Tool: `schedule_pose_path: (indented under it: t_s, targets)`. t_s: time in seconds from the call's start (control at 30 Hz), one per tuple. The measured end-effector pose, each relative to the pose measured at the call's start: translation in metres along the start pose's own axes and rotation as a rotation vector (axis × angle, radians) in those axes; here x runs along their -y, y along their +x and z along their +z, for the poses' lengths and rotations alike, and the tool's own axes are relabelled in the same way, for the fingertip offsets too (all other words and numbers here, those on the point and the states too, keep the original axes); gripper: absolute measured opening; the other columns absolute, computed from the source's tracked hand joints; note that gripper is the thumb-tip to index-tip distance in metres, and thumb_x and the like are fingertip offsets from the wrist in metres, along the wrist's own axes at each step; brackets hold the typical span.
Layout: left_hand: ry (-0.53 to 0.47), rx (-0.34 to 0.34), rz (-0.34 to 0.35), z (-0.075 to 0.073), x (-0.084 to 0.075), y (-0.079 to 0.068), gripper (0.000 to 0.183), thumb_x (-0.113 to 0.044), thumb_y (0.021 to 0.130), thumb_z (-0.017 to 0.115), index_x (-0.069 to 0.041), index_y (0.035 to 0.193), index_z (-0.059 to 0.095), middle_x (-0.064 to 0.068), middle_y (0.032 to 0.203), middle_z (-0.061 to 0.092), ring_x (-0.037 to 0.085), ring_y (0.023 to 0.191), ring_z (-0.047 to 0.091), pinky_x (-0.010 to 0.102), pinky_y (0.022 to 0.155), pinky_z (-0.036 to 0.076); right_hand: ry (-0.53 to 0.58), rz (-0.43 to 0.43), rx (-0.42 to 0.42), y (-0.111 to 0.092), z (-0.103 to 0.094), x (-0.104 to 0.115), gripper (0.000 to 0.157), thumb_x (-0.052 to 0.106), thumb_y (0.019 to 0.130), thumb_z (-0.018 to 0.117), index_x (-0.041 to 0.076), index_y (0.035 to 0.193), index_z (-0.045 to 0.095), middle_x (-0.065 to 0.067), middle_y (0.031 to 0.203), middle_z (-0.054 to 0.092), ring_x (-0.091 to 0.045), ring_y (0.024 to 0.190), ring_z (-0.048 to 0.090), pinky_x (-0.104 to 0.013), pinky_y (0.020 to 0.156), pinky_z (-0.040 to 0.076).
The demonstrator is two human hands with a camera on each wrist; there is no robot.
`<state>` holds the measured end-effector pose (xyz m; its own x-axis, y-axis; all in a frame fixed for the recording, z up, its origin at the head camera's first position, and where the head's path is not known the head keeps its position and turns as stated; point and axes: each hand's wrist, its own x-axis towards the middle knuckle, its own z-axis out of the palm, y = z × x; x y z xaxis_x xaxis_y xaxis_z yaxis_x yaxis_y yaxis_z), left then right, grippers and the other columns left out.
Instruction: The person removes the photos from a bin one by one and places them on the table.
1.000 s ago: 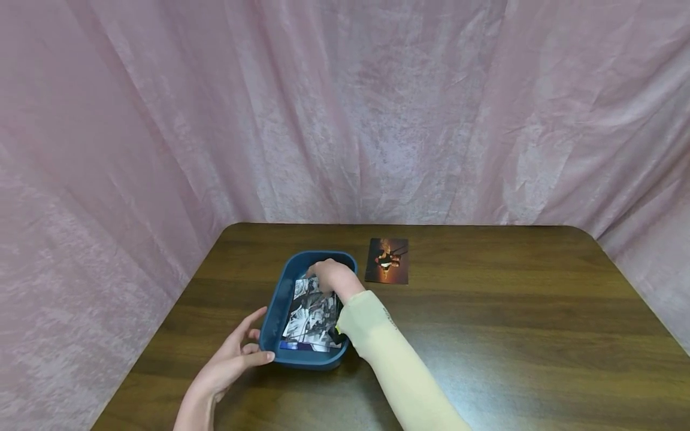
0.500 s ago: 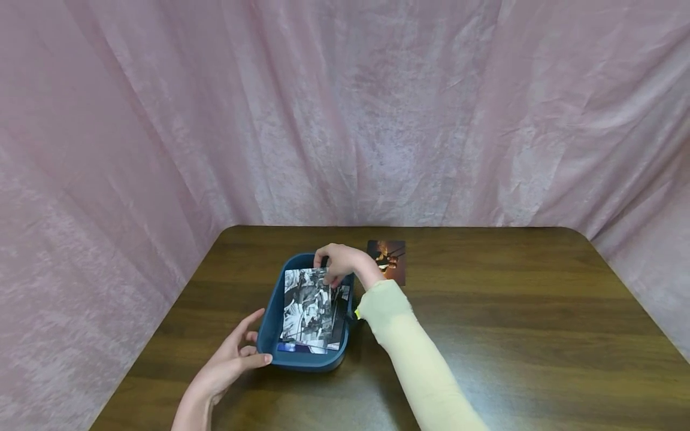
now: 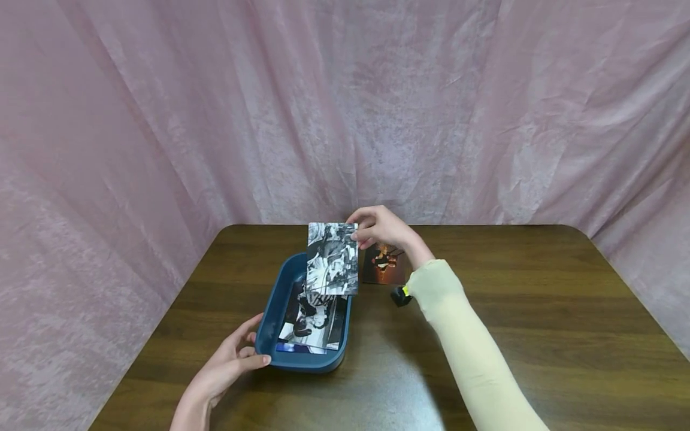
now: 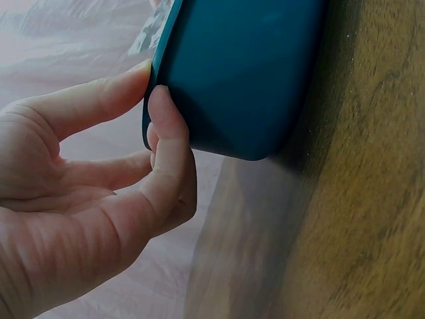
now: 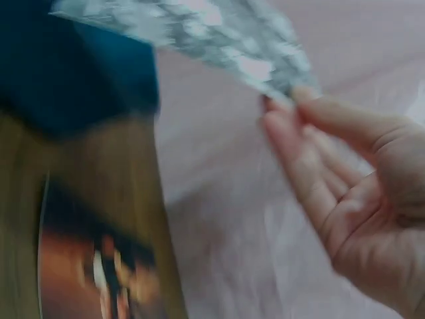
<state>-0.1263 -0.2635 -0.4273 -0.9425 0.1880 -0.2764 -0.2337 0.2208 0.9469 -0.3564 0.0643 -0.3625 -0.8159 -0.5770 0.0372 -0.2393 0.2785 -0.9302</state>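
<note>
My right hand (image 3: 381,228) pinches a black-and-white photo print (image 3: 331,263) by its upper right edge, holding it up over the far right part of a blue plastic bin (image 3: 274,312). In the right wrist view the thumb and index finger meet at the corner of that print (image 5: 219,40), which is blurred. My left hand (image 3: 226,362) grips the bin's near left corner; the left wrist view shows thumb and fingers (image 4: 169,116) at the rim. Inside the bin lies another black-and-white print (image 3: 315,320), on top of others, one with a blue edge.
A dark orange-brown picture card (image 3: 384,266) lies on the wooden table (image 3: 517,311), right of the bin and partly behind the right hand. A small black device with a yellow mark (image 3: 401,296) sits at the right wrist. Pink curtains (image 3: 420,108) hang behind the table.
My right hand has lifted the black-and-white print out of the bin and moved it up and to the right, uncovering another print below. The left hand stays at the bin's corner.
</note>
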Motion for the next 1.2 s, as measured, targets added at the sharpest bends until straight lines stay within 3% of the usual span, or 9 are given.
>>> schedule_pose_path:
  t_s: [0.13,0.23,0.37,0.6,0.77,1.03,1.2]
  targets:
    - [-0.013,-0.01,-0.014,0.001,0.001,0.0,0.086,-0.001,0.086,0.068,-0.004,0.156,0.018,0.012,0.112,0.04,0.018,0.092,0.065,0.033,0.087,0.046,0.004,-0.028,-0.112,-0.009,-0.032,-0.02,0.034,0.005,0.092,0.067,0.005,0.125,0.062,-0.012,0.086,0.069,-0.025,0.073,0.07,-0.037,0.069,0.06]
    - [-0.027,-0.01,-0.021,0.003,0.001,-0.001,0.086,-0.001,0.085,0.068,-0.003,0.155,0.018,0.012,0.112,0.041,0.017,0.092,0.064,0.032,0.084,0.047,0.025,0.0,-0.174,-0.019,-0.055,-0.039,0.037,0.006,0.092,0.067,0.004,0.129,0.06,-0.009,0.085,0.067,-0.027,0.075,0.07,-0.034,0.068,0.059]
    - [-0.05,-0.002,-0.023,0.003,0.003,-0.001,0.085,-0.002,0.085,0.069,-0.003,0.154,0.019,0.013,0.113,0.044,0.016,0.091,0.064,0.032,0.083,0.049,0.029,0.05,-0.241,-0.036,-0.082,-0.066,0.04,0.008,0.094,0.065,0.001,0.133,0.057,-0.003,0.081,0.068,-0.02,0.072,0.068,-0.03,0.065,0.058]
    - [-0.08,0.022,-0.008,0.003,0.005,0.0,0.086,-0.001,0.085,0.068,-0.004,0.155,0.016,0.011,0.11,0.051,0.014,0.091,0.063,0.03,0.084,0.051,0.041,0.144,-0.326,-0.07,-0.116,-0.113,0.045,0.014,0.098,0.06,0.003,0.14,0.05,0.012,0.085,0.066,-0.009,0.074,0.062,-0.032,0.073,0.058]
    - [-0.092,0.039,-0.002,0.002,0.007,0.0,0.087,-0.002,0.086,0.068,-0.005,0.155,0.015,0.01,0.11,0.052,0.014,0.094,0.063,0.029,0.085,0.051,-0.019,0.191,-0.335,-0.088,-0.126,-0.136,0.044,0.013,0.097,0.062,-0.001,0.137,0.051,0.01,0.087,0.068,-0.006,0.078,0.061,-0.029,0.074,0.056]
    - [-0.104,0.04,-0.01,0.002,0.006,0.001,0.087,-0.002,0.086,0.068,-0.006,0.155,0.016,0.011,0.111,0.051,0.014,0.094,0.062,0.028,0.085,0.051,-0.268,0.199,-0.354,-0.094,-0.124,-0.145,0.037,0.014,0.095,0.065,0.001,0.129,0.061,-0.021,0.105,0.067,-0.012,0.085,0.058,-0.026,0.081,0.044]
    - [-0.099,0.055,-0.001,0.003,0.006,0.001,0.087,-0.002,0.086,0.068,-0.005,0.155,0.015,0.011,0.112,0.051,0.013,0.094,0.062,0.028,0.085,0.051,-0.306,0.25,-0.37,-0.099,-0.118,-0.155,0.036,0.013,0.094,0.065,0.0,0.128,0.062,-0.014,0.097,0.065,-0.015,0.081,0.054,-0.028,0.075,0.043]
